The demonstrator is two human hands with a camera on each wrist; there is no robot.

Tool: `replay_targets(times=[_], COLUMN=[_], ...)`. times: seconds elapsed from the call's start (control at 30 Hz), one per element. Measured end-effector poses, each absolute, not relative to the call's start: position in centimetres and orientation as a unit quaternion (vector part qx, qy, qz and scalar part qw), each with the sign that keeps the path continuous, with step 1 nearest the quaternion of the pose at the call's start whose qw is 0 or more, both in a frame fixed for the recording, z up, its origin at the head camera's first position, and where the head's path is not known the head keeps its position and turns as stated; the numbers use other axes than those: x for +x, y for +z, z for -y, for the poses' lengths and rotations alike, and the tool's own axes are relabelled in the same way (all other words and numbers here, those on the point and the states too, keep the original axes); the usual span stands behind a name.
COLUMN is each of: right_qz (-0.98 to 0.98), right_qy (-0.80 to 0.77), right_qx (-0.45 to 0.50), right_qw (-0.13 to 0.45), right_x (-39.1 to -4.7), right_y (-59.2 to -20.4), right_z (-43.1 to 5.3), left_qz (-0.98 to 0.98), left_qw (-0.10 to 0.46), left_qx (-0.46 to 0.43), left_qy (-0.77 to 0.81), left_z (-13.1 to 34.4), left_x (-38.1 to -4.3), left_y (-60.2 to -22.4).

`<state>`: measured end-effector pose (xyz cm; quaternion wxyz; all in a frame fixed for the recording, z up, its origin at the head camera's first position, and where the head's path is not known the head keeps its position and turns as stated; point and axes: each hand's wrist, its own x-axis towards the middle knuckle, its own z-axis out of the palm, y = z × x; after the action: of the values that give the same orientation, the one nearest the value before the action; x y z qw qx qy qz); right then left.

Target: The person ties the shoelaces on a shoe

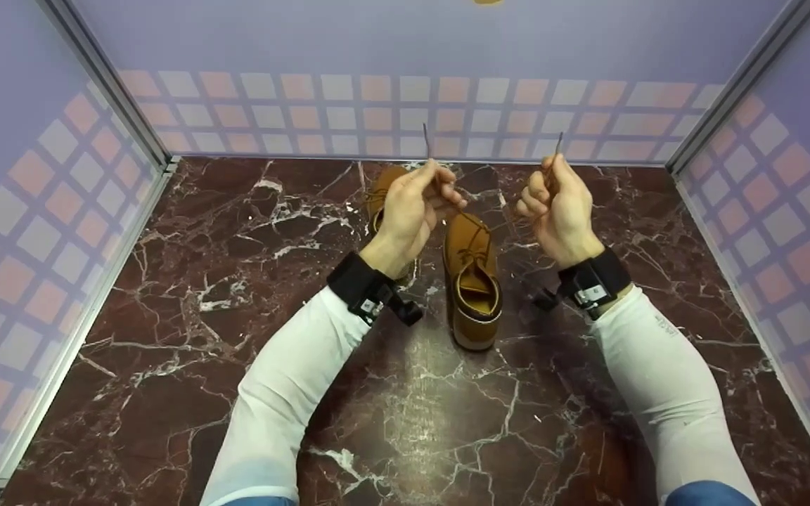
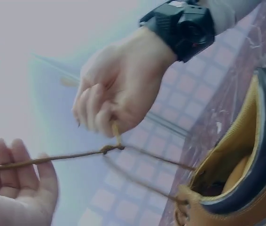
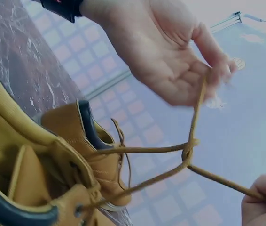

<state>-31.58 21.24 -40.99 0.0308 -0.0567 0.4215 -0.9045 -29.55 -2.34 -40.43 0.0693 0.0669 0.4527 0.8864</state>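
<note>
A tan shoe (image 1: 495,277) with a dark collar stands upright on the floor between my two hands, toe pointing away. My left hand (image 1: 405,214) pinches one end of its brown shoelace (image 2: 72,157). The other end is pinched by my right hand (image 1: 565,211). Both lace tips stick up above the fingers. In the right wrist view, the two ends cross in a loose knot (image 3: 187,153) raised off the shoe, with two strands running down to the eyelets. Behind my left hand, partly hidden, sits a second tan shoe (image 1: 389,181) with its own lace.
The dark red marble-patterned floor (image 1: 201,365) surrounds the shoes. Purple walls (image 1: 405,42) with pink and white squares enclose the floor at the back and on both sides. Black camera straps sit on both wrists.
</note>
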Motion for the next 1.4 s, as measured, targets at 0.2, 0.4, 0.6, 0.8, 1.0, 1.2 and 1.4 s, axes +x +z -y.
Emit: replay_targets(times=[0.2,0.4,0.6,0.8,1.0,1.2,1.4], right_qz=[-0.474,-0.515,-0.589,-0.648,-0.698,-0.712,-0.715], right_qy=[-0.878,-0.855,-0.807,-0.761,-0.712,-0.693,-0.691], right_qx=[-0.066,-0.062,-0.053,-0.02,0.031,0.063,0.055], right_qw=[0.018,0.02,0.006,0.018,0.067,0.099,0.092], right_x=[-31.7,-31.9,-32.0,-31.8,-31.7,-31.5,-31.6], right_y=[-41.0,-41.7,-43.0,-44.8,-47.2,-48.7,-48.9], right_z=[-22.8,-24.2,-25.4,-27.2,-29.8,-30.6,-30.4], left_qz=[-0.475,-0.637,-0.79,-0.864,-0.907,-0.928,-0.932], left_qw=[0.037,-0.022,-0.083,-0.12,-0.119,-0.129,-0.119], left_qx=[0.075,0.17,0.264,0.299,0.3,0.298,0.27], left_qy=[0.876,0.751,0.547,0.387,0.271,0.184,0.212], left_z=[3.8,5.3,7.0,8.5,9.0,8.9,8.8], left_x=[-30.5,-30.9,-31.1,-31.0,-30.8,-30.6,-30.0], left_y=[-41.4,-42.4,-42.6,-43.5,-44.5,-45.7,-45.9])
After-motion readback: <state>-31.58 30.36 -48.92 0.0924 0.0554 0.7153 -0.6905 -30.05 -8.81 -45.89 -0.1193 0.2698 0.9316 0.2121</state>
